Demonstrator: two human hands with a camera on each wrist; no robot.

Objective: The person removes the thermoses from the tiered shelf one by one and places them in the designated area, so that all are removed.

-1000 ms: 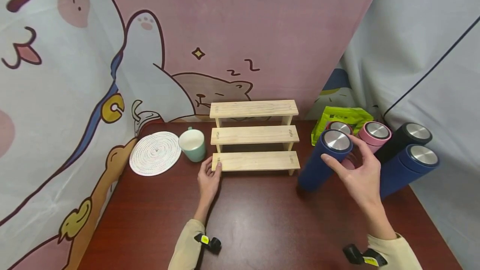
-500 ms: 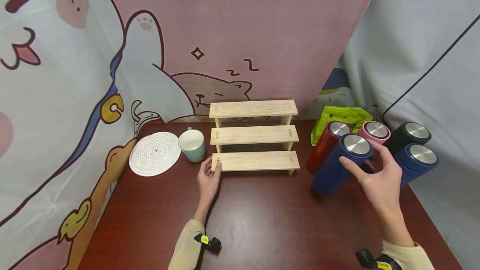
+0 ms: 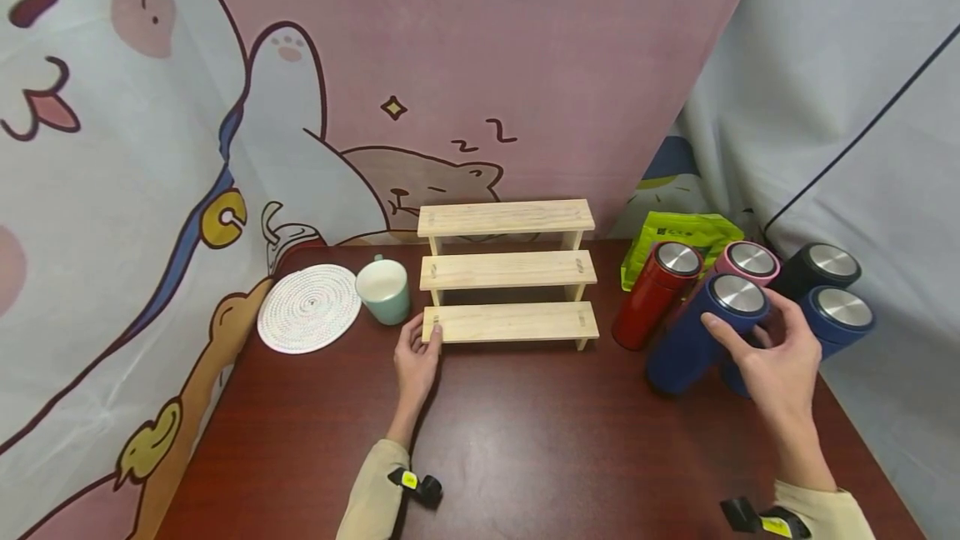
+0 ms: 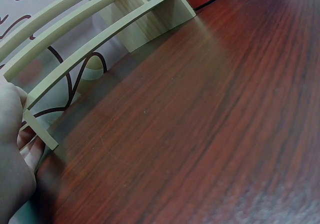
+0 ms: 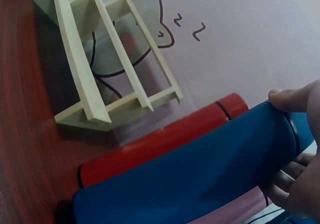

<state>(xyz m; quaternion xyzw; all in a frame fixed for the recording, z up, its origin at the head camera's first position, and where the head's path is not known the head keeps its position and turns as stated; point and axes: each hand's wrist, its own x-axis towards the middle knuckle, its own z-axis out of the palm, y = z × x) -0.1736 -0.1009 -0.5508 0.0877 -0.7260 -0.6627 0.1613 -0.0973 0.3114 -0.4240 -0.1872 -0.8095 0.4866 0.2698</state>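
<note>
In the head view my right hand (image 3: pixel 783 365) grips a blue thermos bottle (image 3: pixel 686 347) near its steel-topped lid, thumb on the left side and fingers round the far side. The right wrist view shows the blue bottle (image 5: pixel 185 169) alongside a red bottle (image 5: pixel 160 141). Whether its base touches the table cannot be told. My left hand (image 3: pixel 417 361) holds the left end of the lowest step of a three-step wooden rack (image 3: pixel 517 323), thumb on top. In the left wrist view, fingers of that hand (image 4: pixel 12 149) show behind the rack's end support (image 4: pixel 41 129).
Right of the rack stand a red bottle (image 3: pixel 651 302), a pink one (image 3: pixel 752 262), a black one (image 3: pixel 813 273) and a second blue one (image 3: pixel 838 315). Behind them lies a green pouch (image 3: pixel 675 227). A mint mug (image 3: pixel 385 294) and a round woven mat (image 3: pixel 309 308) are at left.
My right hand has carried the blue thermos bottle rightward and slightly toward me, uncovering the red bottle. My left hand stays on the rack.
</note>
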